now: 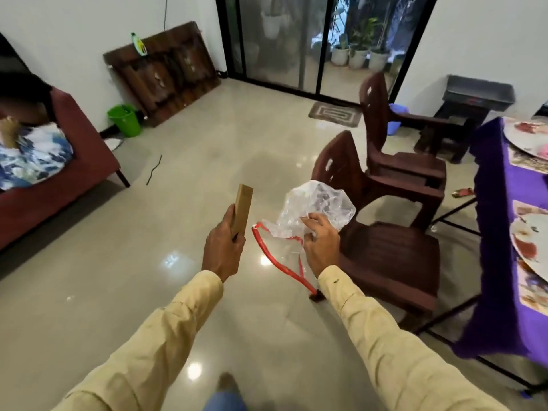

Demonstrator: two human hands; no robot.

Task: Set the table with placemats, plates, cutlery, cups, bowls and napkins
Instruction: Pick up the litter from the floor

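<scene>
Head view: left grip (pixel 224 247) curled round 1 flat tan box (pixel 241 209), held upright over the floor. Right grip (pixel 320 241) pinches 1 clear plastic bag (pixel 317 209); its red zip strip (pixel 278 262) hangs below. Both are well apart from the surface (pixel 492 188), which has a purple cloth and sits at frame right. 2 plates (pixel 530 241) on it, each on a patterned placemat (pixel 526 164), along the edge facing 2 brown chairs (pixel 394 256). 1 green bucket (pixel 124 120) by the far wall.
</scene>
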